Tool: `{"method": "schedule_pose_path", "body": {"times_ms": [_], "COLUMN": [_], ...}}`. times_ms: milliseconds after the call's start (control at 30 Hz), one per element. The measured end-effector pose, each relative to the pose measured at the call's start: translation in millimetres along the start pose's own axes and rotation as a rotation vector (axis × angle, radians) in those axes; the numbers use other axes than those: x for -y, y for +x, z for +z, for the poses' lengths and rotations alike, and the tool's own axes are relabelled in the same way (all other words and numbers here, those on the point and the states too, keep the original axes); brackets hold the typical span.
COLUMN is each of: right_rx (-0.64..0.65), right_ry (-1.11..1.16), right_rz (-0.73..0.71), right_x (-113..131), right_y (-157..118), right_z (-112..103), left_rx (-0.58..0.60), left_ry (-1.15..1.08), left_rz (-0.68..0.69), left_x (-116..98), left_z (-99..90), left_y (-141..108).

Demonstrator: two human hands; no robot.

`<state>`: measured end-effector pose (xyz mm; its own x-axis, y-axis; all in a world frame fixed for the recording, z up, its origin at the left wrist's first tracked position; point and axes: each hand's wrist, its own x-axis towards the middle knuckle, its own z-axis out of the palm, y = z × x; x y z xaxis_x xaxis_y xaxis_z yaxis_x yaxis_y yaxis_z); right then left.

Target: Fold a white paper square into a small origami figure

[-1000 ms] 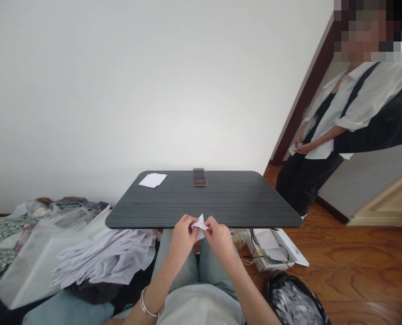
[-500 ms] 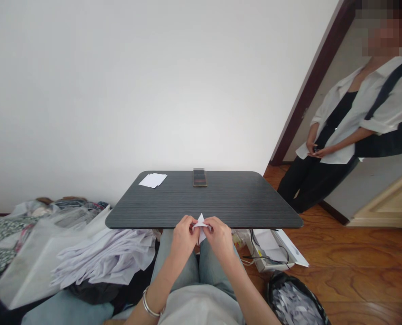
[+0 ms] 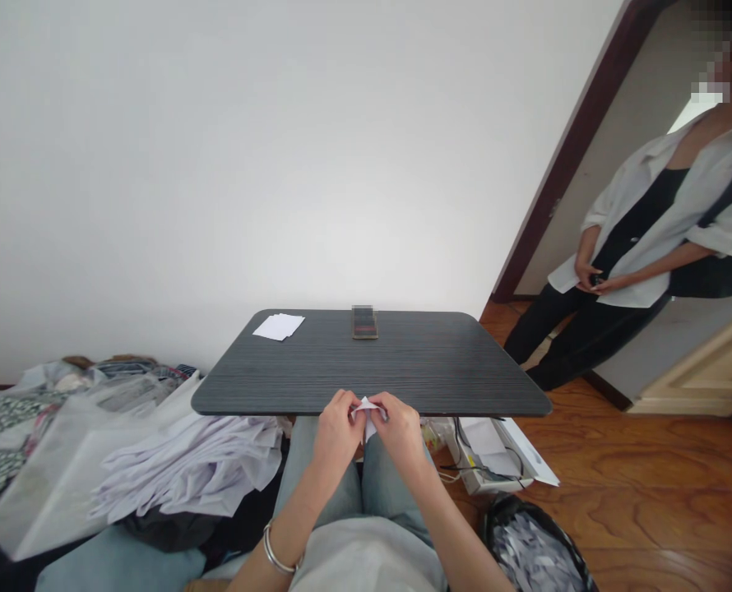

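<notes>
A small piece of folded white paper (image 3: 367, 405) is pinched between both hands at the near edge of the dark table (image 3: 403, 370). My left hand (image 3: 337, 429) grips its left side with thumb and fingers closed. On the other side, my right hand (image 3: 398, 426) pinches the right edge the same way. The paper has a pointed top, and its lower part hangs below the fingers. Part of it is hidden by the fingertips.
Several white sheets (image 3: 279, 326) lie at the table's far left; a phone (image 3: 364, 322) rests at the back middle. Piled white cloth (image 3: 199, 464) is at lower left. A box (image 3: 495, 460) and a black bag of scraps (image 3: 535, 547) sit at lower right. Another person (image 3: 637, 222) stands right.
The paper's pointed tip sits lower and looks shorter; both hands stay pinched on it. The other person has shifted to the right.
</notes>
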<state>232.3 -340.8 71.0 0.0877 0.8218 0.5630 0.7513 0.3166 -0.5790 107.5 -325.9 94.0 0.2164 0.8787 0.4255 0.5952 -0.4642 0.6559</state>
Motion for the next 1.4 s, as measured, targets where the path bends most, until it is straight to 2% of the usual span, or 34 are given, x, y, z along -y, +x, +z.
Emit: {"method": "schedule_pose_path", "body": {"times_ms": [300, 467, 667, 767, 867, 1000, 1100, 1267, 1333, 1400], "right_rx": [0.062, 0.033, 0.035, 0.023, -0.032, -0.045, -0.021, -0.018, 0.029, 0.129], "right_ry": [0.21, 0.422, 0.573, 0.647, 0.626, 0.618, 0.646, 0.685, 0.735, 0.842], "right_rz": [0.121, 0.202, 0.251, 0.291, 0.327, 0.326, 0.32, 0.376, 0.433, 0.502], "right_x": [18, 26, 27, 27, 25, 22, 25, 37, 39, 40], "right_y": [-4, -9, -21, -24, -25, -24, -21, -20, -21, -23], "right_z": [6, 6, 2, 0, -1, -1, -3, -1, 2, 5], "left_rx": [0.023, -0.013, -0.073, -0.031, 0.047, 0.131, 0.094, -0.035, -0.068, -0.086], "left_ry": [0.027, -0.032, -0.121, -0.283, -0.398, -0.333, -0.251, -0.164, -0.14, -0.118], "left_rz": [-0.008, -0.037, -0.087, -0.091, -0.088, -0.03, -0.01, -0.044, -0.053, -0.056], "left_x": [9, 11, 9, 8, 9, 9, 7, 10, 14, 18], "left_z": [-16.2, -23.2, -21.7, -21.2, -21.4, -21.4, -23.2, -28.1, -28.3, -27.7], "left_y": [-13, -16, -23, -27, -29, -28, -25, -20, -20, -21]}}
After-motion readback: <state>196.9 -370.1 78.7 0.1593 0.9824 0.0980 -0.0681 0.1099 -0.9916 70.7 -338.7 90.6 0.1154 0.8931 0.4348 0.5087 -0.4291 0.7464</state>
